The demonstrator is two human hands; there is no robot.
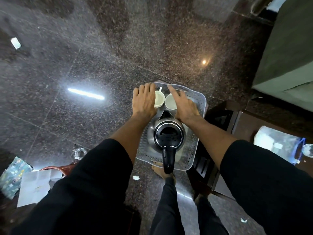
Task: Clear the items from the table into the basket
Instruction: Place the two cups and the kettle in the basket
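Nearest my lens: two black sleeves (94, 184), pushed up at the forearms, both arms reaching forward and down over a dark speckled stone floor (101, 48).

Below them I see a pale perforated plastic basket (198, 106), seen from above, apparently on the floor. Inside it:
- an electric kettle (166, 134), steel body, black lid, black handle pointing back toward me and overhanging the near rim, spout pointing away;
- two white cups side by side at the far end, just beyond the spout. Left cup (159, 100) has its handle pointing away; right cup (170, 102) is partly hidden.

Left hand (144, 99): palm down, fingers extended and close together, lying over the basket's far left corner, just beside the left cup. I cannot tell whether the fingertips hook the rim.

Right hand (183, 106): palm down, fingers loosely spread, forefinger stretched toward the far rim, covering part of the right cup. Not pinching anything that I can see; contact with cup or basket unclear.

A bare foot (160, 170) shows under the kettle handle. White papers (35, 185) lie at lower left, a clear plastic container (277, 143) at right.
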